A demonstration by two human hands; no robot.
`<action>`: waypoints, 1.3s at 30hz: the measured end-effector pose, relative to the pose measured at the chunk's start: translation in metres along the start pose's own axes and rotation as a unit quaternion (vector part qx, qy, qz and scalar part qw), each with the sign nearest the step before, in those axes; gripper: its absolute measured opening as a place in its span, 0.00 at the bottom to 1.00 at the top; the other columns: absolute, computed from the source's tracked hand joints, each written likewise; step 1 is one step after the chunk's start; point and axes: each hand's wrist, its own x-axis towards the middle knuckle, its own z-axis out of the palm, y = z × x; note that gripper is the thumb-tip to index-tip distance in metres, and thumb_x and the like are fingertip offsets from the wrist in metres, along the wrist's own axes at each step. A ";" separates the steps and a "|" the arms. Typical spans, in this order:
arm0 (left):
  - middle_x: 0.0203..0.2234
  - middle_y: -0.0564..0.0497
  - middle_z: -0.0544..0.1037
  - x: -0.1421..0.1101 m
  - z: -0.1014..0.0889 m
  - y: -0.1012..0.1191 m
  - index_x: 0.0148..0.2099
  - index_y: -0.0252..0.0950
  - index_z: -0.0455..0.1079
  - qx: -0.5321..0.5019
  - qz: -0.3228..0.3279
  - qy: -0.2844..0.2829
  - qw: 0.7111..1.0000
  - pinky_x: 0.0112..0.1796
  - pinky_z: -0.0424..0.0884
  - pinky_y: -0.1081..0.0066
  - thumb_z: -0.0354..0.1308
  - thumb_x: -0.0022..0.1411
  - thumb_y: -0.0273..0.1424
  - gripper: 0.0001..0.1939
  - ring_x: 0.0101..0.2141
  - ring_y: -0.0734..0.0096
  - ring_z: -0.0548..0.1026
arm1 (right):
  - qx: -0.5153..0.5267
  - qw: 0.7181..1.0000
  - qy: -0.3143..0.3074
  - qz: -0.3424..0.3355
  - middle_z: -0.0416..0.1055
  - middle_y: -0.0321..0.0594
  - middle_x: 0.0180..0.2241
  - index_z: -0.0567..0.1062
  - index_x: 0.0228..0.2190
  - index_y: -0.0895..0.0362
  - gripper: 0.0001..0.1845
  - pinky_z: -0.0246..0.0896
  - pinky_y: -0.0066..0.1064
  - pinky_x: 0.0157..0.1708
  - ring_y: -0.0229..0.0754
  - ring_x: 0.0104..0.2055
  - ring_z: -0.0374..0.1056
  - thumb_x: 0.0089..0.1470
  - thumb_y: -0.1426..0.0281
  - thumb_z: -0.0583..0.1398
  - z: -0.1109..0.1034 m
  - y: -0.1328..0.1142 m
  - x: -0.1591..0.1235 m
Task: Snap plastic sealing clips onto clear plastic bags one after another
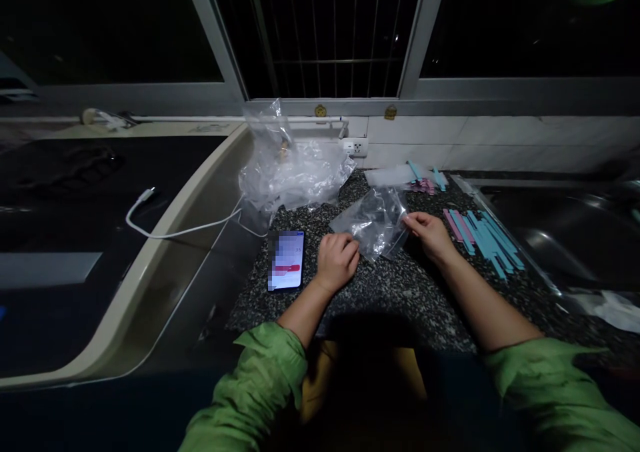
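Observation:
A clear plastic bag (376, 220) lies crinkled on the speckled dark countertop (380, 299) between my hands. My right hand (429, 233) pinches the bag's right edge between thumb and fingers. At its lower left edge my left hand (338, 260) is closed, fingers curled against the plastic; the fingertips are partly hidden. Just right of my right hand lies a loose group of flat blue and pink strips (493, 240). Left of my left hand rests a phone (286, 260) with a lit screen. Behind the bag are more strips (425, 184) beside a whitish plastic sleeve (384, 175).
Crumpled clear plastic bags (300, 175) are heaped at the back left. A sink (565, 239) borders the counter on the right. On the left stands a washing machine-like appliance (125, 292) with a white cable (193, 234) across it. A wall socket (358, 147) is behind.

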 end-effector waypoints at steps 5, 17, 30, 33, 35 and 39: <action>0.31 0.46 0.71 0.000 0.002 -0.001 0.33 0.36 0.68 0.006 -0.030 -0.001 1.000 0.35 0.60 0.66 0.50 0.57 0.29 0.06 0.34 0.66 0.67 | 0.062 0.996 -0.048 0.032 0.67 0.32 0.18 0.73 0.20 0.57 0.19 0.50 0.25 0.18 0.31 0.18 0.56 0.29 0.55 0.66 0.003 -0.001 -0.001; 0.29 0.48 0.71 -0.001 0.001 0.002 0.33 0.38 0.70 0.036 0.059 -0.006 0.998 0.34 0.58 0.67 0.50 0.58 0.28 0.07 0.31 0.68 0.66 | -0.037 0.997 0.028 -0.067 0.69 0.33 0.19 0.73 0.20 0.57 0.12 0.57 0.28 0.26 0.34 0.22 0.61 0.37 0.61 0.64 0.008 0.004 -0.006; 0.27 0.49 0.71 -0.002 -0.003 -0.006 0.33 0.38 0.71 0.063 0.028 0.033 0.997 0.33 0.56 0.67 0.52 0.56 0.27 0.06 0.31 0.68 0.65 | -0.128 0.983 0.068 -0.111 0.70 0.35 0.22 0.72 0.22 0.58 0.12 0.59 0.31 0.32 0.38 0.27 0.64 0.41 0.61 0.60 -0.015 0.012 0.013; 0.27 0.50 0.71 -0.001 -0.004 -0.008 0.32 0.38 0.70 0.070 0.018 0.044 0.996 0.32 0.55 0.68 0.53 0.56 0.27 0.05 0.30 0.68 0.65 | -0.119 0.985 0.072 -0.101 0.70 0.35 0.22 0.72 0.21 0.57 0.11 0.59 0.31 0.33 0.38 0.27 0.64 0.39 0.62 0.60 -0.024 0.009 0.016; 0.26 0.50 0.71 -0.001 -0.004 -0.009 0.31 0.38 0.70 0.073 0.010 0.047 0.996 0.31 0.55 0.68 0.53 0.56 0.27 0.05 0.30 0.68 0.65 | -0.111 0.987 0.074 -0.095 0.70 0.35 0.22 0.72 0.21 0.57 0.10 0.60 0.32 0.33 0.38 0.27 0.64 0.39 0.62 0.60 -0.029 0.007 0.018; 0.26 0.50 0.71 -0.002 -0.003 -0.010 0.29 0.37 0.70 0.073 -0.007 0.035 0.997 0.31 0.55 0.68 0.52 0.57 0.28 0.07 0.29 0.68 0.64 | -0.087 0.989 0.083 -0.086 0.69 0.35 0.22 0.71 0.19 0.56 0.09 0.59 0.31 0.33 0.38 0.27 0.64 0.37 0.63 0.60 -0.034 0.004 0.020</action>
